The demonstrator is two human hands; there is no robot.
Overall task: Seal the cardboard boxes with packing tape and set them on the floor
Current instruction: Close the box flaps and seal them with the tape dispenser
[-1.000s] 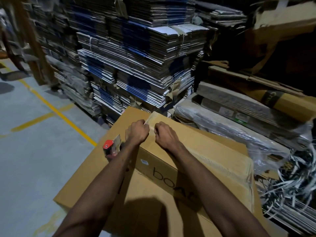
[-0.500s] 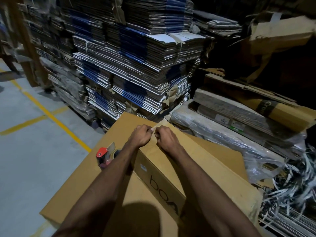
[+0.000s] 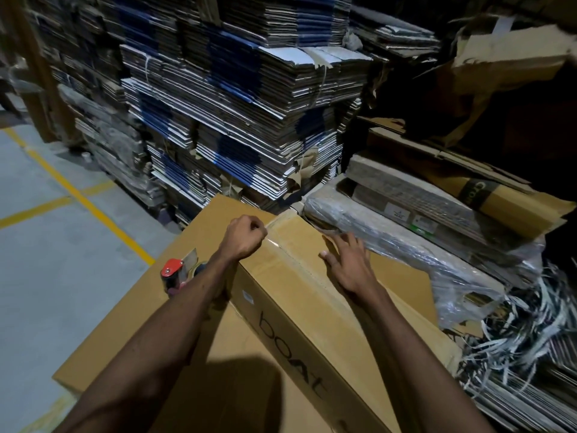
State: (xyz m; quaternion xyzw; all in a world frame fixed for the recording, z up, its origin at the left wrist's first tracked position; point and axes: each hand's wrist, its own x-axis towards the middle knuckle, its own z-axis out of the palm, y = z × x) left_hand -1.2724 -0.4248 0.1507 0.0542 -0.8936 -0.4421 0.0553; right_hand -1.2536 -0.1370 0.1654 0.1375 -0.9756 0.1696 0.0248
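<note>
A long brown cardboard box point(image 3: 299, 310) printed "boat" lies on a wider flat carton point(image 3: 131, 323). Clear packing tape point(image 3: 282, 245) runs along the box's top seam. My left hand point(image 3: 245, 235) is curled in a fist at the box's far end, pinching the tape's end there. My right hand point(image 3: 346, 260) lies flat with spread fingers on the box's top, right of the seam. A red-handled tape dispenser point(image 3: 179, 271) rests on the wider carton, just left of my left forearm.
Tall stacks of flattened cartons point(image 3: 237, 98) rise behind the box. Plastic-wrapped bundles point(image 3: 421, 235) and loose strapping point(image 3: 515, 332) crowd the right side. Grey floor point(image 3: 46, 260) with yellow lines lies to the left.
My right hand left the tape end, opened, and moved right to lie flat on the box top. My left hand stayed pinching the tape. The view drew closer.
</note>
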